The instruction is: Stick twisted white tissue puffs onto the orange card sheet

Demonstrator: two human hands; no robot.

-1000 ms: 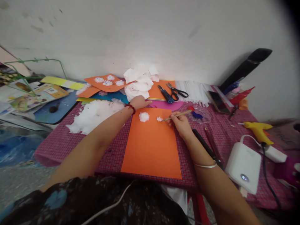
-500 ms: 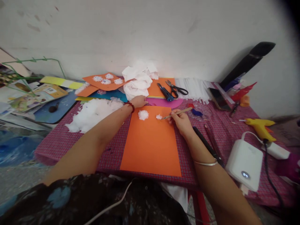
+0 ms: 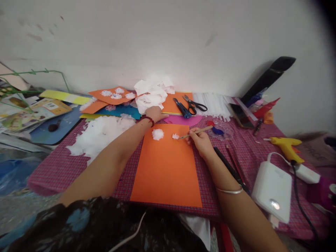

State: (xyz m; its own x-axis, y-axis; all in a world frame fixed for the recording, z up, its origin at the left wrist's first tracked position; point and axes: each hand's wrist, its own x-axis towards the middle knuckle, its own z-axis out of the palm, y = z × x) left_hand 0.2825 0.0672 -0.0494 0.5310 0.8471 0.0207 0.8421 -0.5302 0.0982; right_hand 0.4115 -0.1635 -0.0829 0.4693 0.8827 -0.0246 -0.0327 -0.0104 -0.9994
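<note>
An orange paper sheet [image 3: 168, 168] lies on the pink checked cloth [image 3: 60, 164] in front of me. Two small white cotton tufts sit near its far edge, a larger tuft [image 3: 158, 134] and a smaller tuft [image 3: 175, 136]. My right hand [image 3: 200, 140] pinches a thin wooden brush [image 3: 196, 132], whose tip touches the smaller tuft. My left hand [image 3: 156, 113] rests flat at the sheet's far left corner, fingers stretched out, close to crumpled white tissue [image 3: 151, 93].
A heap of white cotton [image 3: 98, 133] lies left of the sheet. Scissors [image 3: 195, 103], a blue cutter [image 3: 182, 107], a paint palette [image 3: 220, 130] and a phone [image 3: 240, 115] lie behind. At the right are a yellow glue gun [image 3: 287, 147] and a white box [image 3: 273, 190].
Both hands stay where they were on the sheet; the brush tip remains at the smaller tuft. The view has shifted slightly.
</note>
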